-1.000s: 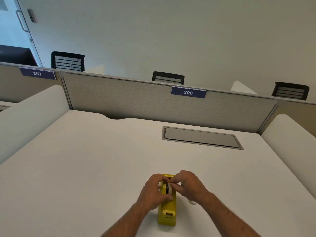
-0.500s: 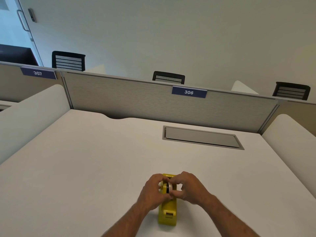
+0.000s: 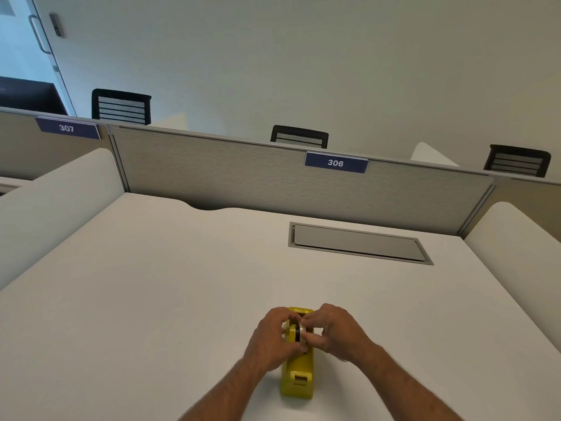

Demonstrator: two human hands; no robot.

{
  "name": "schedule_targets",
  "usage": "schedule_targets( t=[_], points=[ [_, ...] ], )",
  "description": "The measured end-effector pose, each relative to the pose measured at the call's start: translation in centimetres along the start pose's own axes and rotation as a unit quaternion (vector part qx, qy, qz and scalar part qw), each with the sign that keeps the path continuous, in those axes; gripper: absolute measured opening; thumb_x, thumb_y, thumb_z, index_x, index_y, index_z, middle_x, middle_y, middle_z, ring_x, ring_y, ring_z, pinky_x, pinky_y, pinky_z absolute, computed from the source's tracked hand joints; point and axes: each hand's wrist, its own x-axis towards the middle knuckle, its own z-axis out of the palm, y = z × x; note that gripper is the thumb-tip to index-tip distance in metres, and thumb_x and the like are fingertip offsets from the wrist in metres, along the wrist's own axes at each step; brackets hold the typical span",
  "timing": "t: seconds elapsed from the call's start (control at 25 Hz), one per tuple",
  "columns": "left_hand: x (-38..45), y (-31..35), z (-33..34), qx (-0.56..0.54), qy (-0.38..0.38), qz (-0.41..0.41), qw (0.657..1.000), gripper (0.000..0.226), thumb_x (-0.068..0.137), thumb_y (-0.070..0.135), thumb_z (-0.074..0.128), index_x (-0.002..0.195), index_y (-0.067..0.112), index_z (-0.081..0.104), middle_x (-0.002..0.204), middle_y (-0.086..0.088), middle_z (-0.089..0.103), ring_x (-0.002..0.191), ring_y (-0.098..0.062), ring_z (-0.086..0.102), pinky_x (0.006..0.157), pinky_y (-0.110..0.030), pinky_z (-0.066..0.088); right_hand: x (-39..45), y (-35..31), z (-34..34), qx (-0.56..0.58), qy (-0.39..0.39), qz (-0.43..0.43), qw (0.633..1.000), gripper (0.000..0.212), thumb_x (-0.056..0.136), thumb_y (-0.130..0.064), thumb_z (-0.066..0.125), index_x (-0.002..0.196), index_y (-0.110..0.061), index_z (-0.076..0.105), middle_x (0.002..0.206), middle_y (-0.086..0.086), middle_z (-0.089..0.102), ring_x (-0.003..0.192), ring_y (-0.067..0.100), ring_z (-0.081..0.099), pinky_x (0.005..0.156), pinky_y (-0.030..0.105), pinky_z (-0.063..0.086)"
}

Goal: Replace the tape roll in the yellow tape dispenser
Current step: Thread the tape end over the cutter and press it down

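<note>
The yellow tape dispenser (image 3: 298, 373) stands on the white desk (image 3: 158, 299) near its front edge, cutter end towards me. A tape roll (image 3: 299, 332) with a dark core sits in the dispenser's cradle, mostly hidden by fingers. My left hand (image 3: 271, 340) grips the roll and dispenser from the left side. My right hand (image 3: 334, 332) pinches the roll from the right, fingertips meeting the left hand's over it. A small white thing peeks out behind my right hand; I cannot tell what it is.
A grey cable hatch (image 3: 358, 243) is set flush in the desk at the back right. A grey partition (image 3: 243, 177) with label 306 closes the far side. White side dividers (image 3: 516, 253) flank the desk. Black chairs stand beyond.
Both hands stay on the tape roll over the dispenser; the fingers have shifted slightly and closed tighter around it. The dispenser has not moved.
</note>
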Motion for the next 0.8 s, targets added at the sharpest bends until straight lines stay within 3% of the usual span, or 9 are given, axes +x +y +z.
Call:
schedule_targets(
  t=[0.28,0.48,0.8],
  points=[
    [-0.06,0.13,-0.01,0.005,-0.006,-0.008,1.000,0.058,0.062,0.038,0.088,0.112,0.038,0.058,0.119,0.019,0.048,0.107,-0.013,0.055,0.092,-0.032,0.056,0.27,0.09,0.11,-0.001,0.005,0.019,1.000,0.021,0.089,-0.039,0.061,0.102,-0.033,0.076,0.096,-0.014,0.077,0.082,0.009,0.058,0.071,0.025,0.049],
    [-0.12,0.11,-0.06,0.006,-0.006,-0.012,1.000,0.059,0.062,0.036,0.088,0.112,0.038,0.058,0.120,0.018,0.048,0.107,-0.012,0.055,0.090,-0.031,0.056,0.54,0.14,0.22,-0.004,-0.002,0.030,1.000,0.018,0.092,-0.039,0.060,0.100,-0.033,0.076,0.091,-0.013,0.076,0.077,0.006,0.054,0.070,0.022,0.045],
    [-0.17,0.33,0.03,0.020,-0.004,-0.015,1.000,0.060,0.065,0.037,0.088,0.117,0.036,0.057,0.130,0.013,0.051,0.110,-0.014,0.055,0.094,-0.034,0.056,0.40,0.05,0.00,-0.003,-0.013,0.042,0.999,0.019,0.089,-0.043,0.063,0.099,-0.034,0.076,0.092,-0.014,0.077,0.081,0.009,0.059,0.073,0.027,0.051]
  ],
)
